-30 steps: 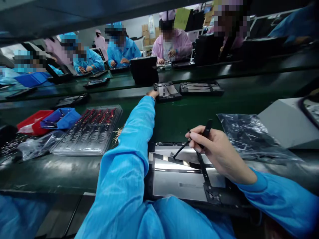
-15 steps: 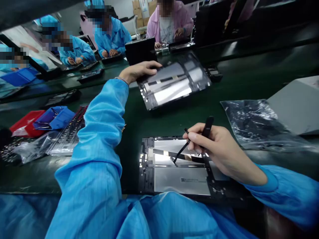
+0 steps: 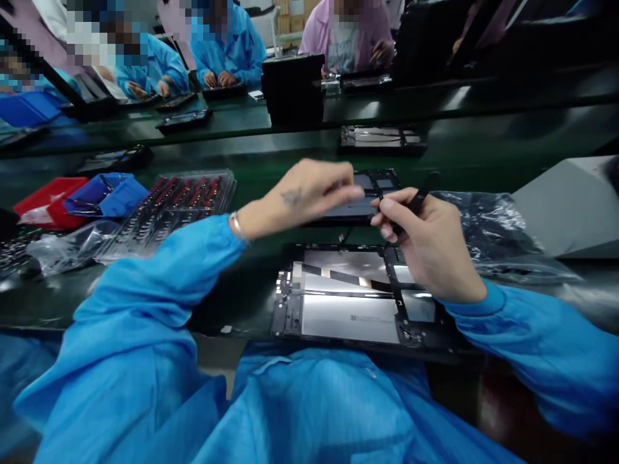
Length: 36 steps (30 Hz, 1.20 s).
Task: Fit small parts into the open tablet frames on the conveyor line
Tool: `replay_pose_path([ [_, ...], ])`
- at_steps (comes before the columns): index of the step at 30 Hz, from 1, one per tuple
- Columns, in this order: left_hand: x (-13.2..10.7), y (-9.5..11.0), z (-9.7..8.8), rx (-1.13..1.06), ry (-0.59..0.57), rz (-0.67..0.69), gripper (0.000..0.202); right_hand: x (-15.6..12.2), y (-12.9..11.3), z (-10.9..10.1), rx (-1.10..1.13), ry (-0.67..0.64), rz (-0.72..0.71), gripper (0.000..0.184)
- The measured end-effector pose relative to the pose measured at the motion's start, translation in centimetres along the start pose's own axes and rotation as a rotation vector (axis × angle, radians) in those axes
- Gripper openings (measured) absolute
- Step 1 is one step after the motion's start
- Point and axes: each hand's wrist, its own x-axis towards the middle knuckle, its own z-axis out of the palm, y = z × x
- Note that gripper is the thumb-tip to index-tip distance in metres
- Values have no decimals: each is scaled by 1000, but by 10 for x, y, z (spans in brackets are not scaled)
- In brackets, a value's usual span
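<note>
Glossy dark-green worktop (image 3: 488, 136), pale light streaks (image 3: 457, 98) across it — brown cartons (image 3: 296, 24) far behind.

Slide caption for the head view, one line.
Right hand holding a black tool, left hand nearby, opened device in front.

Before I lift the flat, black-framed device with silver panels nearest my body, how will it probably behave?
The device should probably feel stiff: it looks unbent. Its shiny silver panels may be slippery, and the thin dark strip, lying exposed, could be fragile.
</note>
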Motion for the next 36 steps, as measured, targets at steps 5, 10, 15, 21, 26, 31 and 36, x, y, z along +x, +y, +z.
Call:
replay_pose_path([
  [5,-35,65,0,439,-101,-58,28,-1,1,14,-131,1,-219,5],
  [10,-37,68,-6,424,28,-150,36,-9,-2,21,-220,-15,-388,8],
  [15,-56,57,-8,-341,227,-220,39,-9,4,10,-262,-133,-322,19],
  [21,-63,61,1,-944,215,-359,46,-10,13,9,-266,-264,-199,20],
  [26,-68,68,2,-948,143,-459,41,-19,8,11,-325,-249,-178,23],
  [31,-86,61,2,-560,-50,-375,45,-19,-11,-5,-644,-214,-270,32],
  [36,-103,42,2,-346,-256,-394,48,-6,-10,-42,-829,-389,-181,35],
])
